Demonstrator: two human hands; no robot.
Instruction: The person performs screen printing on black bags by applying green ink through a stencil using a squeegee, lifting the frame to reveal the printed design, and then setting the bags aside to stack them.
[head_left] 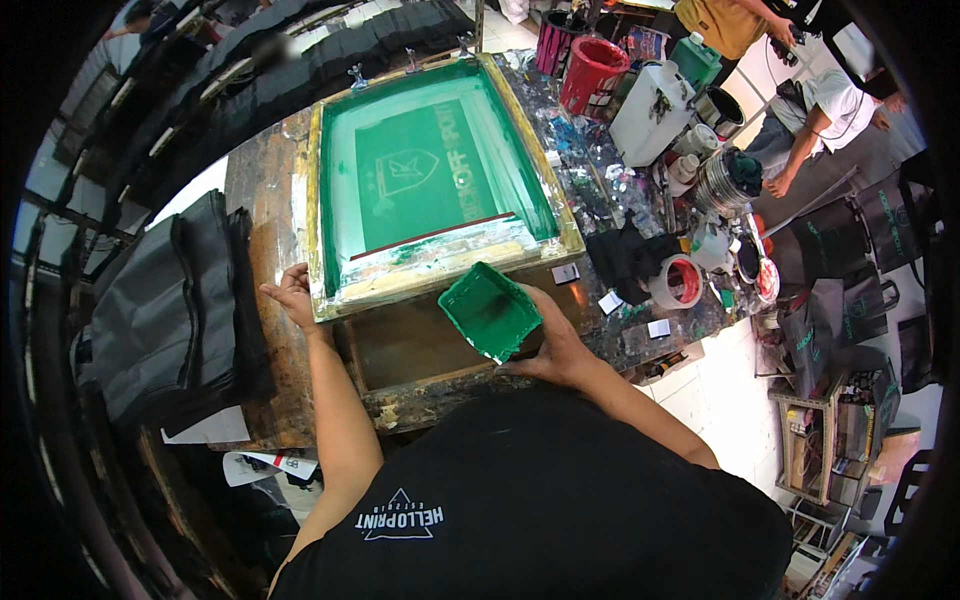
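My right hand (562,345) is wrapped around an open square container (490,312), tilted so its green-coated inside shows. A little green ink coats its walls and rim. Past it lies a screen printing frame (316,200), its mesh covered in green with a lighter shield design and lettering. Along the near end of the frame rests a squeegee (440,243) with a pale, ink-stained body and dark red blade edge. My left hand (292,296) is beside the frame's near left corner, fingers apart and holding nothing; whether it touches the frame I cannot tell.
Black fabric bags (150,300) are stacked at the left of the stained wooden table (285,380). Ink tubs, a red bucket (594,75) and a white jerrycan (652,112) crowd the right side. Black cloth (630,260) lies near a pink-stained tub (677,282). Other people are at the far right.
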